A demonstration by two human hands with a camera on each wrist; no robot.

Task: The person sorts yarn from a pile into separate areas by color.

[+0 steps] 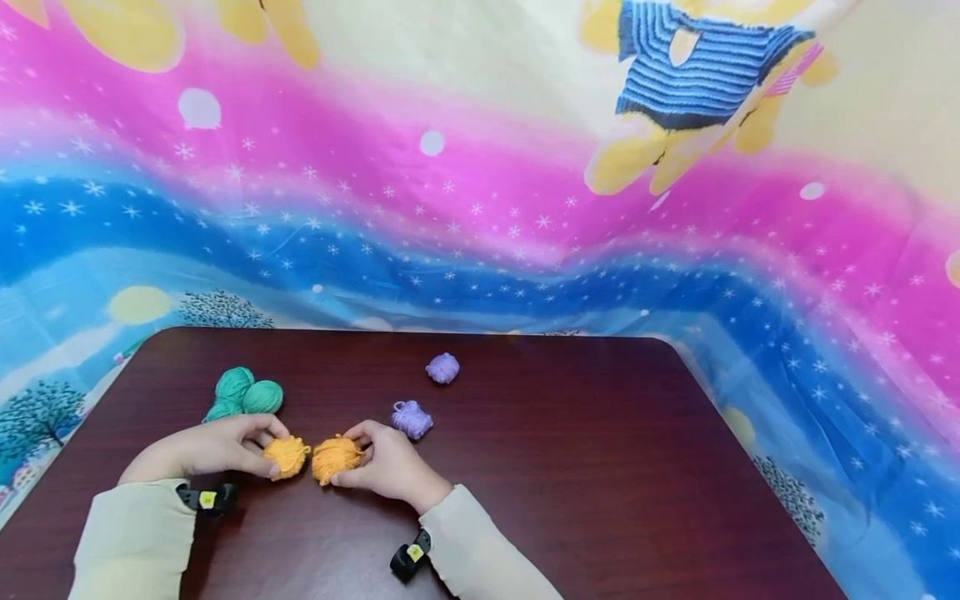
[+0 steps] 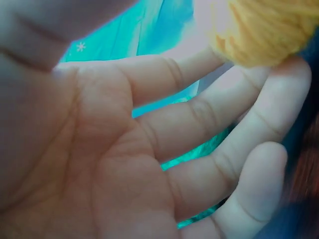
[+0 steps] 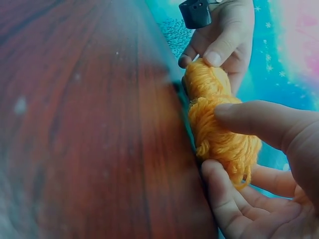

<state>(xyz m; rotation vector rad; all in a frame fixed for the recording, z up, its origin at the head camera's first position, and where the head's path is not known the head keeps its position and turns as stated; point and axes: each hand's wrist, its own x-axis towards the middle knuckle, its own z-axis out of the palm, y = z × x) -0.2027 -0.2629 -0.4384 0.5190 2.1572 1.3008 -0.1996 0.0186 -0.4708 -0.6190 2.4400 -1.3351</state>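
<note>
My left hand (image 1: pixel 232 446) pinches a small orange yarn ball (image 1: pixel 287 457) between thumb and fingertips. Just to its right, my right hand (image 1: pixel 390 462) grips a second, slightly larger orange yarn ball (image 1: pixel 335 459), with a loose loop of yarn showing in the right wrist view. In the head view a narrow gap separates the two orange balls, low over the table. Seen from the left wrist, the orange yarn (image 2: pixel 269 30) rests at the fingertips and the palm is bare. Several green yarn balls (image 1: pixel 263 397) lie behind my left hand, partly hidden by it.
Two purple yarn balls lie beyond my right hand, a nearer one (image 1: pixel 412 419) close to its knuckles and a farther one (image 1: pixel 442 368) toward the back. The dark wooden table (image 1: pixel 600 467) ends at a patterned curtain (image 1: pixel 465 250). Each wrist wears a black strap camera.
</note>
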